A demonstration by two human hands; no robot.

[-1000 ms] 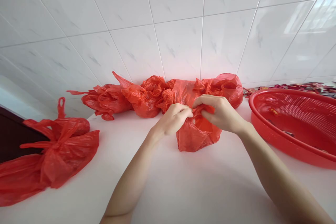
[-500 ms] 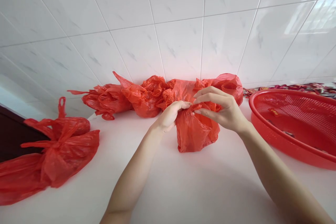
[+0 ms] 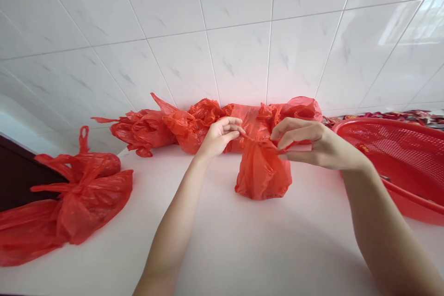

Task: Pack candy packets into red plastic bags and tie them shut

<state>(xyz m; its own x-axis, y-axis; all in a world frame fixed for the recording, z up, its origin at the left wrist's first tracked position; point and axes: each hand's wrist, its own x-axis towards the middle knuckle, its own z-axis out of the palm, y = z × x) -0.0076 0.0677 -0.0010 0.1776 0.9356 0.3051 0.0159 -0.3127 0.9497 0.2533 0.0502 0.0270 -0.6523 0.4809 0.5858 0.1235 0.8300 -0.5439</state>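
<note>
A red plastic bag (image 3: 263,173) stands on the white surface in front of me, filled out at the bottom and gathered at the top. My left hand (image 3: 224,136) pinches one end of its top between thumb and fingers, at the bag's upper left. At the upper right, my right hand (image 3: 305,143) has thumb and fingers closed on the other end of the top. The plastic is drawn out sideways between the two hands. What is inside the bag is hidden by the plastic.
Several tied red bags (image 3: 144,132) line the tiled wall (image 3: 236,60). More red bags (image 3: 93,194) lie at the left edge. A red perforated basket (image 3: 395,148) stands at the right with a few small items inside. Small dark red packets (image 3: 402,115) lie behind it.
My hands have moved apart, the left one to the left and the right one to the right. The bag's top is now pulled tight and its mouth has narrowed.
</note>
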